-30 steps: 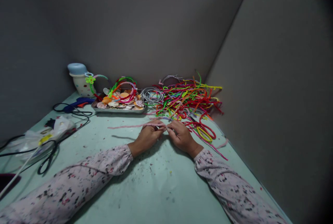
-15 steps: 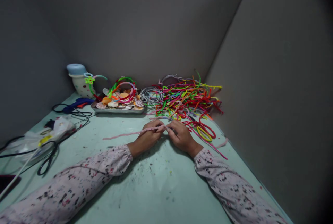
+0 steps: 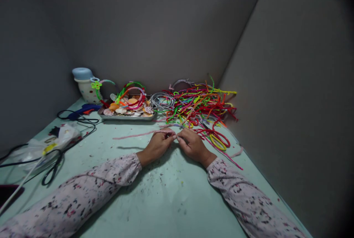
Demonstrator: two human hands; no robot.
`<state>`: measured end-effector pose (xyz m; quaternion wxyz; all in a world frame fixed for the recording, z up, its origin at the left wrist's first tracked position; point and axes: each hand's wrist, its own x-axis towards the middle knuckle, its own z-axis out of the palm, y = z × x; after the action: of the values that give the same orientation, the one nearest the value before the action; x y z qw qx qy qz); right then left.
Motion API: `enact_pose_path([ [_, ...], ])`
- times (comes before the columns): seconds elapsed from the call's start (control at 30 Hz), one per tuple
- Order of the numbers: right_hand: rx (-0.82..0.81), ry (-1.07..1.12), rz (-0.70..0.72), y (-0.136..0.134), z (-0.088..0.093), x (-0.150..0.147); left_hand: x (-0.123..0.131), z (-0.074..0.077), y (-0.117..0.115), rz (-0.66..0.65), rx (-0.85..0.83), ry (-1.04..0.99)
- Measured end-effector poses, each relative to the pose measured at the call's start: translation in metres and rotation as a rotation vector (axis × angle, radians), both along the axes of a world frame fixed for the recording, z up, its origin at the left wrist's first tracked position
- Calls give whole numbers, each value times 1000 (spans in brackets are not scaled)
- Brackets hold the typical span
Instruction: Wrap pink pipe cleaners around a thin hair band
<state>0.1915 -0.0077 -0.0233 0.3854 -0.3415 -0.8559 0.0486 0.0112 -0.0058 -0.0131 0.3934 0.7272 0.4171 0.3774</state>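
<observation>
My left hand (image 3: 157, 145) and my right hand (image 3: 192, 144) meet fingertip to fingertip at the middle of the pale green table (image 3: 166, 197). Both pinch a pink pipe cleaner (image 3: 135, 134). Its free end sticks out to the left of my left hand, raised a little above the table. Just beyond my hands lies a heap of coloured pipe cleaners (image 3: 201, 105), with red and yellow loops (image 3: 218, 140) beside my right hand.
A metal tray (image 3: 125, 117) of shells and pipe-cleaner rings stands at the back. Left of it are a spotted white jar (image 3: 85, 86) and a blue glue gun (image 3: 81, 110). Black scissors (image 3: 51, 169), cables and a plastic bag (image 3: 47, 144) lie at the left. Grey walls close in behind and on the right.
The free left end of the pink pipe cleaner dipped and has swung back up; my hands stay together at the same spot.
</observation>
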Motion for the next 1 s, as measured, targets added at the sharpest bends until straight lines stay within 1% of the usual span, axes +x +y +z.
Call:
enact_pose_path([
  [0.17,-8,-6,-5,0,-1,1,1,0,-1,-24,9,-27],
  [0.43,3,-4,-27,1,-2,0,0,1,-1,-15,72,28],
  [0.67,9,-31,-24,0,-2,-1,0,4,-1,25,0,38],
  [1.0,22,-87,-18,-1,-1,-1,0,-3,2,61,4,28],
])
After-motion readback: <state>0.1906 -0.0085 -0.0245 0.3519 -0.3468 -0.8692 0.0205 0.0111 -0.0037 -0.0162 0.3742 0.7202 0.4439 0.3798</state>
